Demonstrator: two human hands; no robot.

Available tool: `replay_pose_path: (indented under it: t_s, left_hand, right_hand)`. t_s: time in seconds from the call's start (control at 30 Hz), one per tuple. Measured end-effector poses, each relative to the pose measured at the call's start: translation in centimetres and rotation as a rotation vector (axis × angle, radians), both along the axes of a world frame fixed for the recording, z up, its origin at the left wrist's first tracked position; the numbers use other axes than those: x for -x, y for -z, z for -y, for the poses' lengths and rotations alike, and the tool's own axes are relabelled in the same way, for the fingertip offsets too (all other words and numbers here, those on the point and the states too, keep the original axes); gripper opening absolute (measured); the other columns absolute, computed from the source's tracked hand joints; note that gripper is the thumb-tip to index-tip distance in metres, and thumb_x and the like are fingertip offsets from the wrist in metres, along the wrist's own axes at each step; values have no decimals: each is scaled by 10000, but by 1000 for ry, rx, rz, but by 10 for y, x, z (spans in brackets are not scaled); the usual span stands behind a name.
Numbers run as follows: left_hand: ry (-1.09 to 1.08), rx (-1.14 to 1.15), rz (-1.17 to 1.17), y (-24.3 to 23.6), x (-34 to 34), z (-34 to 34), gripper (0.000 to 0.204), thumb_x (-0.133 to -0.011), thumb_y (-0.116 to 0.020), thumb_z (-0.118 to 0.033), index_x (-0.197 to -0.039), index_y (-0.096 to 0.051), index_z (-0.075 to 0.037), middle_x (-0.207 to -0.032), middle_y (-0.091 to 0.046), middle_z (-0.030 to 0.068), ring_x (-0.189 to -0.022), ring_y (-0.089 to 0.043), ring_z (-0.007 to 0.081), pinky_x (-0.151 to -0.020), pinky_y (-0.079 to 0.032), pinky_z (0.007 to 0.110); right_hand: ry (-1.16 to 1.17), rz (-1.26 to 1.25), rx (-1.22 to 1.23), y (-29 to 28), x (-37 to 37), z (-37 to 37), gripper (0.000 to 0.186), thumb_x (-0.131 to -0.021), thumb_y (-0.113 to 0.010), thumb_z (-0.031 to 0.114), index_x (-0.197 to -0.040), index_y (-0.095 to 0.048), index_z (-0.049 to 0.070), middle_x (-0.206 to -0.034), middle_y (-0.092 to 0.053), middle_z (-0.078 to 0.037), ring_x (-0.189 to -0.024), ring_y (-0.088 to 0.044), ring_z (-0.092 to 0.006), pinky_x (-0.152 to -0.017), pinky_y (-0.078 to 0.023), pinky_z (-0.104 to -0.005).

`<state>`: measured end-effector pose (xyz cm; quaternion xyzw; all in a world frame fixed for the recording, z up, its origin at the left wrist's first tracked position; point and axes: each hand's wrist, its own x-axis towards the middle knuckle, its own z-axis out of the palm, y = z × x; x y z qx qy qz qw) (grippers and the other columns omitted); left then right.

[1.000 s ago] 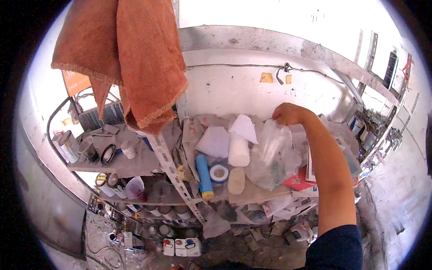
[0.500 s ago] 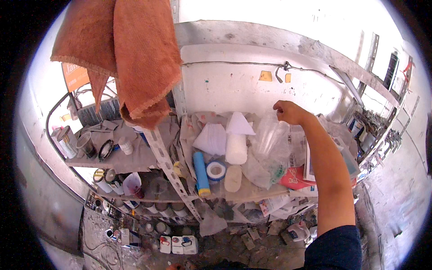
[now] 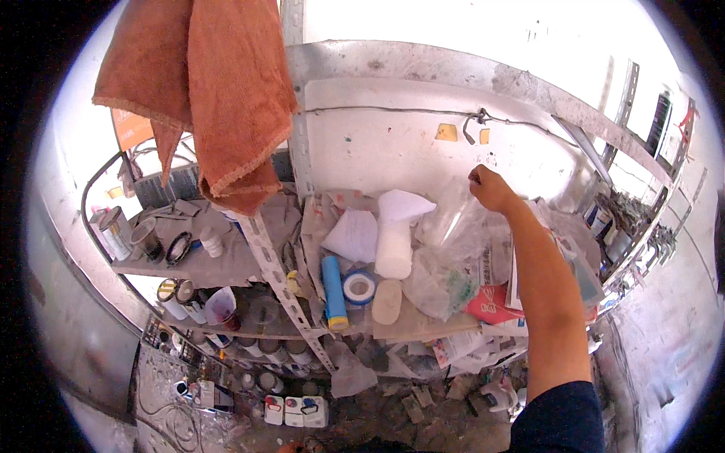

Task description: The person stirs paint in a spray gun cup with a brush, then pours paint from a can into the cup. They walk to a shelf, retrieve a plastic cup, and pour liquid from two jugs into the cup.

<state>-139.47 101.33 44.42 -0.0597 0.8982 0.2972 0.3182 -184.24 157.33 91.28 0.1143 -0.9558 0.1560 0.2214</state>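
My right hand (image 3: pixel 483 183) reaches to the back of the paper-strewn shelf (image 3: pixel 400 331), pinching the top of a clear plastic bag (image 3: pixel 445 219) with transparent contents. Left of the bag lie a white roll (image 3: pixel 393 253), white folded sheets (image 3: pixel 351 234), a blue tube with yellow end (image 3: pixel 334 291), blue-edged tape (image 3: pixel 359 287) and a beige oblong block (image 3: pixel 387 300). A red package (image 3: pixel 487 306) is under my forearm. At the bottom edge is a small skin-coloured patch (image 3: pixel 291 447), possibly my left hand; its fingers cannot be made out.
A rust-brown cloth (image 3: pixel 234 90) hangs at upper left over shelves of cans (image 3: pixel 113 234) and cups. A metal beam (image 3: pixel 423 64) crosses above the shelf. Tools (image 3: pixel 627 211) crowd the right end. Jugs (image 3: pixel 294 410) and debris lie on the floor below.
My right hand has moved slightly up and right, drawing the top of the clear bag higher along the back wall. The view has shifted slightly.
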Motion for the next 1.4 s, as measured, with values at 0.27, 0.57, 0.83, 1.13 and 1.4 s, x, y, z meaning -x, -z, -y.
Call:
replay_pose_path:
  t_s: [0.27, 0.57, 0.83, 1.13, 1.4]
  left_hand:
    - [85, 37, -57, 18, -5, 4, 362, -866, -556, -421, -1024, -666, -114, -968, -686, 148, -889, -646, 363, -792, -511, 469]
    - [254, 51, -48, 98, -8, 38, 361, -884, -533, -409, -1069, -646, -121, -970, -677, 161, -888, -644, 374, -776, -509, 476]
    - [146, -68, -217, -28, 51, -41, 298, -854, -636, -309, -1011, -645, -55, -927, -670, 190, -848, -656, 340, -763, -508, 452]
    - [-176, -349, -907, -250, 111, -104, 581, -792, -716, -155, -1291, -444, -31, -1119, -539, 176, -1021, -570, 305, -859, -465, 379]
    - [-133, -375, -924, -315, 128, -121, 898, -687, -818, -232, -1402, -321, -13, -1277, -519, 227, -1187, -523, 340, -1006, -404, 385]
  right_hand:
    - [156, -90, 49, -1, 12, -2, 278, -894, -513, 250, -1002, -603, 10, -1022, -628, -264, -986, -599, -410, -843, -480, -474]
    - [161, -104, 363, -19, -3, 19, 348, -871, -593, 321, -950, -601, -17, -945, -658, -230, -924, -631, -384, -809, -494, -426]
    - [173, -642, 619, -27, -18, 9, 257, -884, -623, 248, -943, -651, -1, -860, -672, -178, -780, -650, -292, -726, -501, -359]
    - [-476, -190, 944, 44, -192, 146, 155, -858, -658, 138, -951, -654, 13, -874, -624, -41, -817, -557, -134, -750, -450, -267]
    - [-774, 282, 1018, 138, -267, 240, 145, -855, -651, 83, -983, -671, 18, -1022, -653, -115, -951, -604, -195, -822, -465, -304]
